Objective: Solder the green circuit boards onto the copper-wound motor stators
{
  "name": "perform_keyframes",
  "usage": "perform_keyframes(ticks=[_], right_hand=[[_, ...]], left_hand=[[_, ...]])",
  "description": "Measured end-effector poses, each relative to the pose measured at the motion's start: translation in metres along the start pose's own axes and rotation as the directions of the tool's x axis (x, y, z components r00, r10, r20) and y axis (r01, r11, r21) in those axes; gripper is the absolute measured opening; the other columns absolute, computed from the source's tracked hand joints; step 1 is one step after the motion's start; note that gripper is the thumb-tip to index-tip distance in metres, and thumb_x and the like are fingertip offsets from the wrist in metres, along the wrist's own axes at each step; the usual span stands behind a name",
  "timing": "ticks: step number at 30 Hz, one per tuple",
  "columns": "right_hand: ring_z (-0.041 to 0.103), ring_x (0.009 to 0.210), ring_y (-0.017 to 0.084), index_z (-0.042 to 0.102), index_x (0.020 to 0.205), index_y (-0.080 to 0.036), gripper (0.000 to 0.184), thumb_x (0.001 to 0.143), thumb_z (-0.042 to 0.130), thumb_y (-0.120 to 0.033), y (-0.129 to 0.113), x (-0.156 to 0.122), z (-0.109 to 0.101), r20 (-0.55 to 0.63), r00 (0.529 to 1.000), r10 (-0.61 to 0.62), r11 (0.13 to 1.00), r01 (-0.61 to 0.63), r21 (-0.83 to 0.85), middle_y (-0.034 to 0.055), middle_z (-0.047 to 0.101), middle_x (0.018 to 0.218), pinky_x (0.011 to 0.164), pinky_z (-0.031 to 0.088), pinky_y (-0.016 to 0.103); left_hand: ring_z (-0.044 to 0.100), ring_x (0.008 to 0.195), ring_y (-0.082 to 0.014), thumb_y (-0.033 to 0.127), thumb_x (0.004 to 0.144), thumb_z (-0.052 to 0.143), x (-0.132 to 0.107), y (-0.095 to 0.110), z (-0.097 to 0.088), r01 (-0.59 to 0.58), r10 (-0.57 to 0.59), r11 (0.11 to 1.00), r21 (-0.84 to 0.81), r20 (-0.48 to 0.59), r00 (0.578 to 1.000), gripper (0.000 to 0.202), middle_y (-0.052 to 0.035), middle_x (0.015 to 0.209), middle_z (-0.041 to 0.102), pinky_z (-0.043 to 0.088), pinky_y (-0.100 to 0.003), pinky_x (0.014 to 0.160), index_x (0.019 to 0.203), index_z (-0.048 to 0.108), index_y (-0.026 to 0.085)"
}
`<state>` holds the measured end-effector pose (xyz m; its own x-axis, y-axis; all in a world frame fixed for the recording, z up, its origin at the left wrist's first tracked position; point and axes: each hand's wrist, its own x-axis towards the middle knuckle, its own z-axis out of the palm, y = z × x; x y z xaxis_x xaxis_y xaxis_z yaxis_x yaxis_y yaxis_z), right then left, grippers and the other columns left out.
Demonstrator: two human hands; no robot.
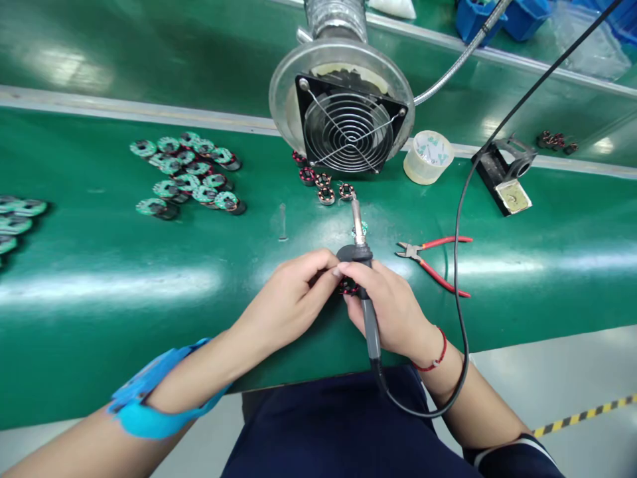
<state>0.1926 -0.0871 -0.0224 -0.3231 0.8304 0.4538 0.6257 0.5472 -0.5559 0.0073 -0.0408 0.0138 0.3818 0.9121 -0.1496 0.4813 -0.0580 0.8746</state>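
My right hand (385,305) grips a soldering iron (362,265) by its dark handle, tip pointing away over the green bench. A small copper-wound coil part (348,288) shows between both hands at the fingers. My left hand (293,299) is closed in a pinch against that part, touching my right fingertips. The iron's black cable (460,265) loops off to the right. A blue strap (154,398) wraps my left forearm.
A fume fan (350,129) stands straight ahead with several coil parts (326,186) before it. Several green round boards (192,174) lie at the left. Red-handled pliers (432,259), a tape roll (428,156) and an iron stand (507,179) sit right.
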Motion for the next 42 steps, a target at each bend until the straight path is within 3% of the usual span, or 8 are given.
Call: perform_keyframes(ticks=[6,13,20,25,32,35,39,42], right_hand=[[0.079,0.095,0.023,0.048,0.146,-0.029,0.042,0.106,0.056,-0.018,-0.004,0.009,-0.009,-0.129,0.991,-0.025,0.997,0.034,0.066,0.0056,0.081,0.114,0.083,0.069,0.04],[0.081,0.107,0.025,0.05,0.146,-0.03,0.045,0.105,0.061,-0.014,-0.003,0.01,-0.02,-0.107,0.991,0.078,0.996,-0.073,0.053,0.0056,0.082,0.12,0.092,0.069,0.042],[0.078,0.123,0.026,0.052,0.148,-0.032,0.045,0.106,0.062,-0.02,0.023,0.017,-0.033,0.046,0.992,0.118,0.988,-0.122,0.09,0.0064,0.078,0.137,0.107,0.067,0.049],[0.076,0.111,0.027,0.058,0.141,-0.029,0.036,0.106,0.06,-0.021,0.037,0.021,-0.01,0.14,0.988,0.069,0.993,-0.082,0.09,0.0074,0.081,0.126,0.1,0.067,0.048],[0.073,0.13,0.03,0.054,0.147,-0.028,0.049,0.101,0.065,-0.019,0.045,0.014,-0.01,0.046,0.994,0.099,0.983,-0.105,0.153,0.0113,0.077,0.139,0.113,0.063,0.053],[0.076,0.13,0.027,0.053,0.147,-0.03,0.049,0.101,0.062,-0.016,0.05,0.012,-0.019,-0.056,0.981,0.187,0.961,-0.171,0.216,0.0101,0.077,0.138,0.115,0.063,0.051],[0.08,0.117,0.025,0.056,0.141,-0.029,0.043,0.1,0.062,-0.016,0.057,0.013,-0.023,-0.146,0.956,0.254,0.944,-0.212,0.251,0.0082,0.08,0.127,0.11,0.065,0.049],[0.081,0.111,0.023,0.058,0.139,-0.029,0.042,0.099,0.061,-0.014,0.057,0.014,-0.021,-0.174,0.947,0.269,0.938,-0.217,0.269,0.007,0.08,0.123,0.106,0.066,0.046]], left_hand=[[0.05,0.059,-0.0126,0.053,0.086,0.072,-0.008,-0.004,0.01,0.261,-0.266,0.822,-0.506,0.064,0.962,0.033,0.0038,0.066,0.058,0.042,-0.027,0.057,0.074,0.059,0.024],[0.048,0.055,-0.0106,0.053,0.078,0.081,-0.016,0.001,0.001,0.327,-0.365,0.736,-0.593,0.059,0.929,0.038,0.0028,0.062,0.06,0.039,-0.025,0.053,0.066,0.062,0.022],[0.051,0.058,-0.0097,0.039,0.075,0.081,-0.019,-0.007,-0.033,0.245,-0.411,0.737,-0.63,-0.13,0.902,0.025,0.0037,0.067,0.062,0.04,-0.024,0.055,0.069,0.064,0.022],[0.056,0.067,-0.0143,0.041,0.084,0.071,-0.011,-0.016,-0.05,0.248,-0.325,0.883,-0.399,-0.139,0.935,0.021,0.0011,0.075,0.067,0.045,-0.029,0.064,0.078,0.066,0.022],[0.061,0.072,-0.0209,0.049,0.084,0.059,0.045,-0.018,-0.044,0.095,-0.101,0.993,0.069,0.087,0.991,0.031,-0.0027,0.078,0.069,0.046,-0.033,0.069,0.091,0.069,0.021],[0.067,0.081,-0.0231,0.04,0.091,0.053,0.077,-0.01,-0.03,-0.023,-0.024,0.953,0.302,0.152,0.988,0.033,-0.0053,0.091,0.073,0.051,-0.036,0.079,0.108,0.073,0.019],[0.072,0.107,-0.0298,0.031,0.093,0.06,0.1,0.003,-0.012,-0.149,0.014,0.796,0.587,0.228,0.974,0.035,-0.0109,0.119,0.075,0.055,-0.04,0.094,0.123,0.072,0.018],[0.073,0.11,-0.0319,0.028,0.094,0.061,0.103,0.005,-0.006,-0.163,-0.008,0.73,0.663,0.247,0.969,0.028,-0.0101,0.116,0.075,0.055,-0.04,0.093,0.119,0.07,0.02]])
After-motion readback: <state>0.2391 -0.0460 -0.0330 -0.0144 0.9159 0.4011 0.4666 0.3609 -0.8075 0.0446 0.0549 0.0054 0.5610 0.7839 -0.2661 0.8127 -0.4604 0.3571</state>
